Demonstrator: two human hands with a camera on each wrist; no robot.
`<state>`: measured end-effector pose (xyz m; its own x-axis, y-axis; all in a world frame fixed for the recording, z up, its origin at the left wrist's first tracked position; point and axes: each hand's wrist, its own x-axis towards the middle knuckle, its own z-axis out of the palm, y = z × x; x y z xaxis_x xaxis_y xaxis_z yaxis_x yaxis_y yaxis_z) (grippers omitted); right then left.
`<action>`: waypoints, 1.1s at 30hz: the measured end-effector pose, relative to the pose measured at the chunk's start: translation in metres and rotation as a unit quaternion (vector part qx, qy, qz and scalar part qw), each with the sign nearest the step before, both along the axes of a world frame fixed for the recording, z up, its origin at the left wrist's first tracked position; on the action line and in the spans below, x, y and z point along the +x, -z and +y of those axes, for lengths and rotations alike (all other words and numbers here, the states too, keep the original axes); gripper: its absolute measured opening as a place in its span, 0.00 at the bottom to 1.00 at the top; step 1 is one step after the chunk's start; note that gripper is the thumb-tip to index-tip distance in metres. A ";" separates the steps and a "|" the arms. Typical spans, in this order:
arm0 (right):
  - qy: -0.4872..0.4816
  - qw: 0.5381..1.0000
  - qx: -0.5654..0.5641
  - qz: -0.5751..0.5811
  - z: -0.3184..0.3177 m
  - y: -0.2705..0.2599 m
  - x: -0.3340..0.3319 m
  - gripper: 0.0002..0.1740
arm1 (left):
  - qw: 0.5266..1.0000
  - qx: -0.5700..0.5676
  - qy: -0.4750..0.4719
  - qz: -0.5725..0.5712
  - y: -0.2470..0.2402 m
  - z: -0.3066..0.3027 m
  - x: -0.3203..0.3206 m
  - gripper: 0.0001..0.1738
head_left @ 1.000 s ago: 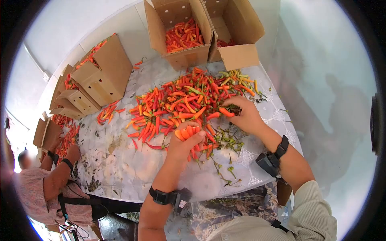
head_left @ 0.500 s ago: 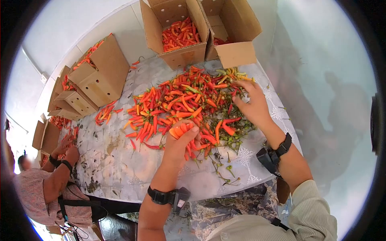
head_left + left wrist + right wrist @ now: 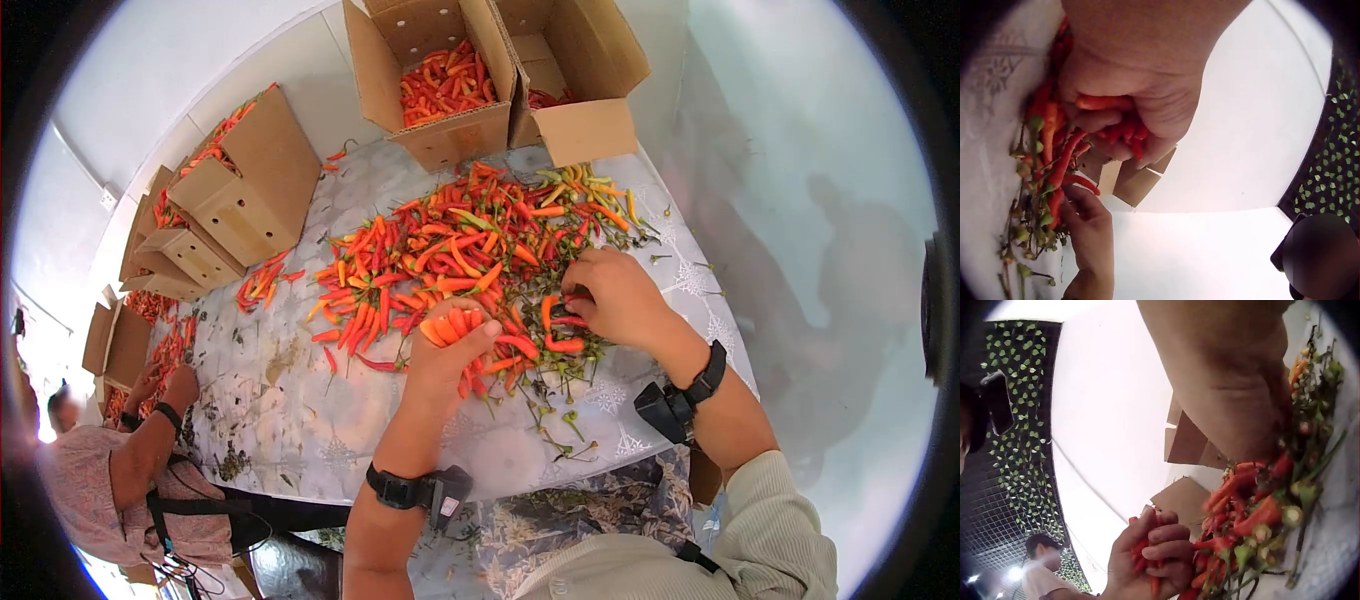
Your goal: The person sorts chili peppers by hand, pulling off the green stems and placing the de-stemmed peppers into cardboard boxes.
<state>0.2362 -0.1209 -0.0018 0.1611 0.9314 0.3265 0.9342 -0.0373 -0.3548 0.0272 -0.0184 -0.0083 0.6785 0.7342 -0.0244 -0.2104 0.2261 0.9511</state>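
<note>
My left hand [image 3: 446, 362] grips a bunch of orange-red chili peppers [image 3: 455, 325], their tips showing above its curled fingers. The same bunch [image 3: 1127, 130] shows inside the palm in the left wrist view. Low over the right side of a large chili pile [image 3: 430, 245], my right hand [image 3: 622, 298] pinches a red chili pepper [image 3: 571, 321] with bent fingers and thumb. An orange chili pepper [image 3: 565, 345] lies just below these fingertips. Green stems [image 3: 570, 424] are scattered under and in front of the right hand. In the right wrist view its fingers are hidden behind the wrist.
Two open cardboard boxes [image 3: 455, 140] with chilies stand at the back. More boxes [image 3: 240, 205] line the left side. Yellow-green chilies [image 3: 580, 182] lie at the pile's right. Another person [image 3: 135, 480] handles chilies at the left end of the patterned table [image 3: 330, 440].
My right hand let go of a chili, moved up over the pile with spread fingers, then came down and closed on a red chili. The left hand keeps its bunch almost in place.
</note>
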 end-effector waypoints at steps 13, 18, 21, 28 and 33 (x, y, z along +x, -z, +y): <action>-0.092 0.773 0.029 0.628 0.005 -0.001 -0.029 0.16 | 0.998 0.004 0.068 0.009 -0.002 0.002 -0.002 0.09; -0.149 0.776 0.030 0.612 0.005 -0.002 -0.028 0.16 | 0.997 0.046 0.059 0.026 0.001 0.001 0.000 0.12; -0.155 0.780 0.003 0.606 0.002 -0.006 -0.029 0.16 | 0.995 0.061 0.066 0.034 -0.001 0.000 0.000 0.13; -0.146 0.794 0.006 0.589 -0.004 -0.015 -0.042 0.07 | 0.991 0.045 0.119 0.040 -0.004 -0.003 -0.003 0.17; -0.165 0.854 0.048 0.490 -0.001 -0.007 -0.038 0.07 | 0.988 0.048 0.145 0.036 -0.004 -0.002 -0.004 0.18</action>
